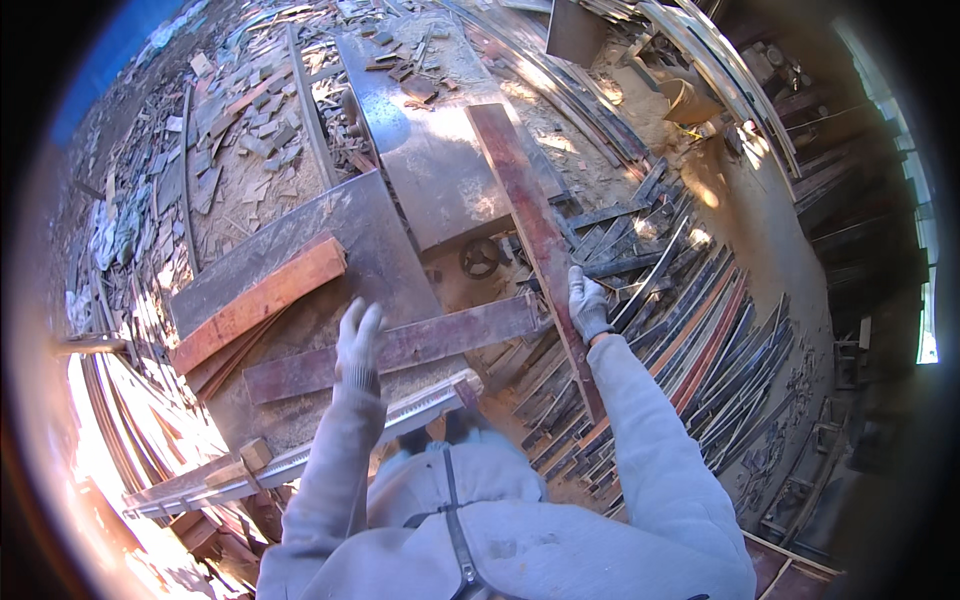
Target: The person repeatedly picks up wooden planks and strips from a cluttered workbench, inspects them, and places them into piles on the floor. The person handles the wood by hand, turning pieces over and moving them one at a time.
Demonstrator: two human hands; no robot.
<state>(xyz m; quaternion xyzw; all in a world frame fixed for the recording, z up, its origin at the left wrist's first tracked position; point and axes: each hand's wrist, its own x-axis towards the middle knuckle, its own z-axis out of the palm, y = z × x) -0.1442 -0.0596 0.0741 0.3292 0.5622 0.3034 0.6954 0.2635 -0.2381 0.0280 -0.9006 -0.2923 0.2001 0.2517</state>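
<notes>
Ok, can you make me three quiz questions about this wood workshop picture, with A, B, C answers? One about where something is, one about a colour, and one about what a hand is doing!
1. Where is the small black wheel?
A. Between the metal table and the long plank
B. On the person's sleeve
C. On top of the orange board

2. What colour are the gloves?
A. Bright green
B. Grey-white
C. Black

3. What is the right hand doing?
A. Hanging free in the air
B. Gripping the long plank
C. Resting on the wheel

Answers: 1 A, the wheel sits low by the table's edge, beside the plank. 2 B, both gloves look pale grey. 3 B, its fingers wrap the plank's edge, while the left hand is raised over a shorter plank.
</notes>
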